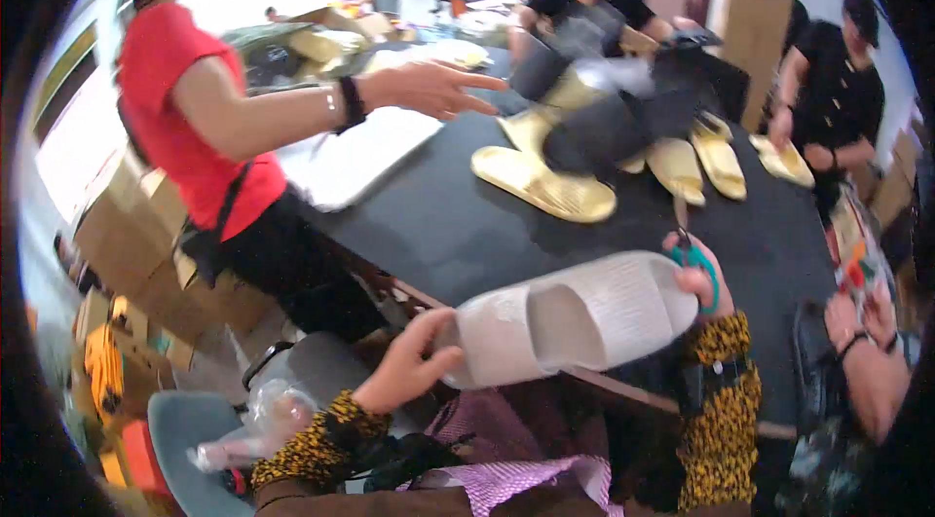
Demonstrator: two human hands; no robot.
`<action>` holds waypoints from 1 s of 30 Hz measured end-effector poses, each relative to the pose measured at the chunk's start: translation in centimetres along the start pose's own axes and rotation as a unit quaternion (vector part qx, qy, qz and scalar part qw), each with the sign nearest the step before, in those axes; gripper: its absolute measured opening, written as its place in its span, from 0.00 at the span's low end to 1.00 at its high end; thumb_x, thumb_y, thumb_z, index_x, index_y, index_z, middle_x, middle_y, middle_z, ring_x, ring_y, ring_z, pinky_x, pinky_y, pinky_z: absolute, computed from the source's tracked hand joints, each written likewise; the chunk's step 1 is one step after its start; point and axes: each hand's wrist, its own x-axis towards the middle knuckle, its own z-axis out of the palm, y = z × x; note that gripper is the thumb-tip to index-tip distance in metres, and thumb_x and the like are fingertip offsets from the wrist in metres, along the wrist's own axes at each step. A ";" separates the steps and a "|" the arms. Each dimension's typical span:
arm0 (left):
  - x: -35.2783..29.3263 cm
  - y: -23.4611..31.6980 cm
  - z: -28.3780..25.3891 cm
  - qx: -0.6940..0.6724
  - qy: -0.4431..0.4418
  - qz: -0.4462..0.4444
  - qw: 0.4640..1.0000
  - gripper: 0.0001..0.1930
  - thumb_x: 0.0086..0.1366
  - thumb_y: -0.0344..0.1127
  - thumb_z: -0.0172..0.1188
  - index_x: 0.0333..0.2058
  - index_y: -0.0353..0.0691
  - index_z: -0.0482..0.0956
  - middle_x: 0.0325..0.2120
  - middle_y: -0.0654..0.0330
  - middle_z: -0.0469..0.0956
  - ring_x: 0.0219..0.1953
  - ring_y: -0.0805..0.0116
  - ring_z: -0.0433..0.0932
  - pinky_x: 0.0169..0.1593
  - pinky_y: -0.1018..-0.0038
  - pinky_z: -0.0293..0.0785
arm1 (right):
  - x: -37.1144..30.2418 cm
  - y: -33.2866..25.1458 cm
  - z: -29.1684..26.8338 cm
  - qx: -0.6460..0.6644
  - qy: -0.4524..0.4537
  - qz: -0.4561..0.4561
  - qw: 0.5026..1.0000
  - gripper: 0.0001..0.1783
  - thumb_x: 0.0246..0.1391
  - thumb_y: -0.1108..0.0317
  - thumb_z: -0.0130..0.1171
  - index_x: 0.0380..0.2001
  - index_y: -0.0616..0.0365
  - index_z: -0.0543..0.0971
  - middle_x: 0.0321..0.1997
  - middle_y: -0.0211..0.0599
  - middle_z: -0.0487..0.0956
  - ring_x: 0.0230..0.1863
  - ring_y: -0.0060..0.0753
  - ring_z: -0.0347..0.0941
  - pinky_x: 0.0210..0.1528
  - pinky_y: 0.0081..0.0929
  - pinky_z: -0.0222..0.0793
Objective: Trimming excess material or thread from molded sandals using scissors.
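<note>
A pale grey slide sandal point(623, 308) is held up at the near edge of the black table, tilted with its sole facing down. My left hand point(414, 361) grips its left end, thumb on the near side. At the other end, my right hand point(706, 278) pinches the sandal. That hand also holds scissors point(708, 274) with teal handles, their blade pointing away from me over the table. Yellow slides point(545, 186) lie just beyond. Dark grey slides point(604, 128), blurred by motion, are heaped on and above the yellow ones.
To the left, a person in red point(200, 98) reaches an arm over the table point(429, 225). Persons in black stand across it and at the far right; one handles a yellow slide point(782, 160). Another person's hands point(862, 317) work close to my right. A chair point(190, 439) and cartons point(131, 235) stand left.
</note>
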 end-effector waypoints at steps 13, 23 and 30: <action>-1.2 4.1 -1.3 -0.435 0.008 -0.155 0.887 0.25 0.59 0.33 0.55 0.54 0.30 0.65 0.48 0.56 0.73 0.48 0.69 0.73 0.54 0.72 0.68 | 1.3 1.3 -0.2 -0.017 -0.022 0.015 1.000 0.24 0.39 0.61 0.63 0.42 0.57 0.71 0.30 0.22 0.71 0.29 0.13 0.64 0.29 0.13 0.59; -4.1 3.5 -2.6 -0.495 0.118 -0.161 0.846 0.22 0.59 0.26 0.50 0.54 0.30 0.67 0.48 0.55 0.74 0.48 0.68 0.74 0.54 0.71 0.69 | 0.1 -1.9 2.4 0.013 -0.022 0.050 0.998 0.19 0.52 0.60 0.56 0.44 0.59 0.68 0.24 0.32 0.74 0.16 0.19 0.65 0.15 0.17 0.58; -5.1 4.0 -5.6 -0.463 0.242 -0.129 0.842 0.23 0.55 0.24 0.47 0.52 0.30 0.68 0.46 0.54 0.75 0.47 0.65 0.75 0.53 0.70 0.70 | -0.5 -3.0 4.2 -0.049 -0.162 0.147 0.975 0.19 0.49 0.70 0.57 0.46 0.60 0.68 0.24 0.36 0.76 0.19 0.21 0.69 0.19 0.18 0.62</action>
